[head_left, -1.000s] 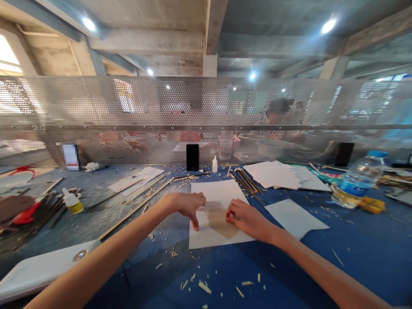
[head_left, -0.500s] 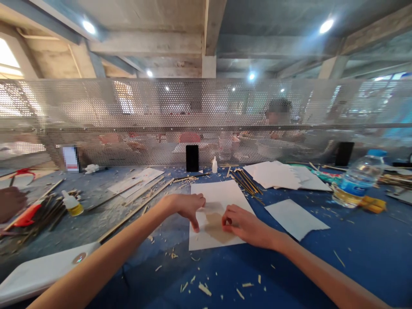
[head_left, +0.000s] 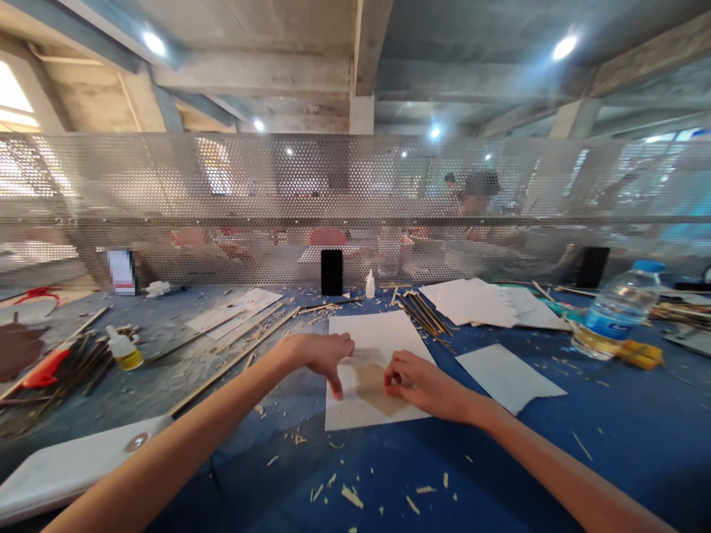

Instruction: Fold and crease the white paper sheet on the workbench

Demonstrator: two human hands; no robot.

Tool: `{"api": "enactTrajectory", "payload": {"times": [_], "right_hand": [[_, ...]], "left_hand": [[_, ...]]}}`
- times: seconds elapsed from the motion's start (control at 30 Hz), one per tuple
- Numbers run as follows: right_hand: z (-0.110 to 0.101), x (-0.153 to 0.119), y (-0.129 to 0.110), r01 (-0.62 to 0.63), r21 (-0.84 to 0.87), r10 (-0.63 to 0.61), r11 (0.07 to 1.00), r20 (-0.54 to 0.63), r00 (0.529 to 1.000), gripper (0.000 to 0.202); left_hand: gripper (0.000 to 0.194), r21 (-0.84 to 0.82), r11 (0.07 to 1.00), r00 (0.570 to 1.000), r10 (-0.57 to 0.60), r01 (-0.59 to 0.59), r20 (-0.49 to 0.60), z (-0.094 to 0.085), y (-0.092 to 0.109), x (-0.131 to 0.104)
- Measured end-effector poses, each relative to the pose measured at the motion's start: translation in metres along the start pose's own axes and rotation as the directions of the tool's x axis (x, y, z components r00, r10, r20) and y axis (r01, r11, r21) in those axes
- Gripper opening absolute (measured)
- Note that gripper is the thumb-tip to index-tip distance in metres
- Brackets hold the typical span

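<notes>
A white sheet of paper (head_left: pixel 378 329) lies flat on the blue table in front of me. On its left part rests my left hand (head_left: pixel 327 357), thumb and fingers spread apart and touching the sheet. My right hand (head_left: pixel 416 381) is over the sheet's right part, its fingers curled in to the thumb like a pinch. Whatever may be between those fingertips is too small or hidden to make out. A brownish shadow falls on the paper between both hands.
Right of the sheet are a torn paper piece (head_left: pixel 508 377), a paper stack (head_left: pixel 472 302) and a water bottle (head_left: pixel 619 314). Thin sticks (head_left: pixel 425 314), a small white bottle (head_left: pixel 370 284) and a phone (head_left: pixel 332 272) stand behind. Left lie a yellow-labelled glue bottle (head_left: pixel 125 349) and a white device (head_left: pixel 83 463). Another person's hand (head_left: pixel 19 352) is far left.
Both my hands stay almost in place on the sheet. The other person's hand at the far left has shifted slightly.
</notes>
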State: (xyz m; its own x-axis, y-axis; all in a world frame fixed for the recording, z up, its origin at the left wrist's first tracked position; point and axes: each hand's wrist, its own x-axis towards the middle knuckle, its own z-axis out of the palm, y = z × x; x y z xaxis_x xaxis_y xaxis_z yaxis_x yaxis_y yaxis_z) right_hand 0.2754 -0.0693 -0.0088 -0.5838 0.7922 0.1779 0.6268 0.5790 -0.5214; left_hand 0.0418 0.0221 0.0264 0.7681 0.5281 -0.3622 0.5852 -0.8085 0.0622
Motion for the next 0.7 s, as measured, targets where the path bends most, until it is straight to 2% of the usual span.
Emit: {"api": "enactTrajectory", "payload": {"times": [0.2,0.37,0.57,0.7], "right_hand": [[0.005,0.0,0.001,0.031,0.024,-0.031,0.999,0.012,0.999,0.008],[-0.004,-0.002,0.003,0.037,-0.019,-0.035,0.999,0.112,0.993,0.008],[0.007,-0.001,0.001,0.062,-0.022,-0.061,0.998,0.024,0.998,0.005],[0.001,0.0,0.004,0.082,-0.081,-0.078,0.993,0.054,0.995,0.007]], "left_hand": [[0.073,0.027,0.999,1.0,0.018,-0.018,0.016,-0.002,0.002,0.0],[0.074,0.011,1.0,1.0,0.005,-0.005,0.026,-0.005,0.005,-0.003],[0.07,0.048,0.999,1.0,0.017,-0.018,0.025,-0.005,0.004,-0.002],[0.07,0.024,1.0,1.0,0.016,-0.016,0.02,-0.003,0.003,-0.001]]}}
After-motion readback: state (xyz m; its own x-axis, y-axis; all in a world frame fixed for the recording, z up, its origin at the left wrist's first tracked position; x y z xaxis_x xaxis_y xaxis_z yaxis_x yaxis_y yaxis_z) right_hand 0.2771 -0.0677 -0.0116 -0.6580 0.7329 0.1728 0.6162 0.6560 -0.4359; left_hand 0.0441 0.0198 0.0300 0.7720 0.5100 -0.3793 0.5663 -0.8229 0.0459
